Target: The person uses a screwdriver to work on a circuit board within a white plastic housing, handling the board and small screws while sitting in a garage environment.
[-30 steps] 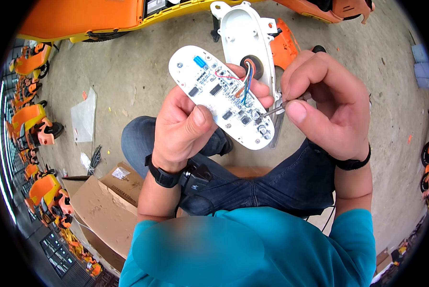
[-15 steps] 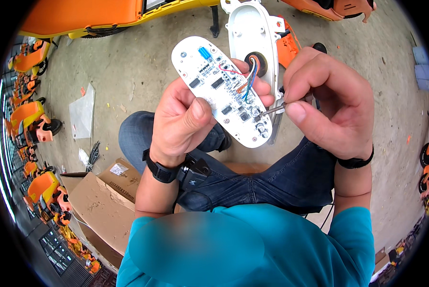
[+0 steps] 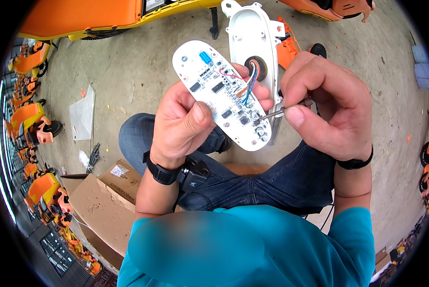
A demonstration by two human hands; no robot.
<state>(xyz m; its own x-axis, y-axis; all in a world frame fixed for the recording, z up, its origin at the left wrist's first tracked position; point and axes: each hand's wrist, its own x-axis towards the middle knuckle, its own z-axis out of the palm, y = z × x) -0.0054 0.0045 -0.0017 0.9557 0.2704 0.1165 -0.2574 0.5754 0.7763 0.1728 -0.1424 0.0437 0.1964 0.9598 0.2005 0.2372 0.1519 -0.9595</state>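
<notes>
A long, rounded white circuit board (image 3: 209, 98) lies tilted in my left hand (image 3: 183, 122), the thumb on its near edge and fingers behind it. It carries black chips, a blue component and soldered coloured wires (image 3: 251, 86), which run toward a round dark opening in a white plastic housing (image 3: 245, 40) beyond. My right hand (image 3: 331, 105) pinches a thin metal screwdriver (image 3: 273, 114) between thumb and fingers. The screwdriver's tip is at small parts near the board's lower right end; whether it touches them I cannot tell. Most of its handle is hidden in my hand.
An orange plastic piece (image 3: 287, 50) lies behind the housing. A yellow and orange vehicle (image 3: 104, 19) stands at the far left. An open cardboard box (image 3: 97, 203) sits by my left elbow, with a clear plastic sheet (image 3: 83, 115) on the floor beyond. Several small orange vehicles line the left.
The board has shifted slightly downward in my left hand. My right hand stays close to the same spot, the screwdriver tip still at the board's lower right end.
</notes>
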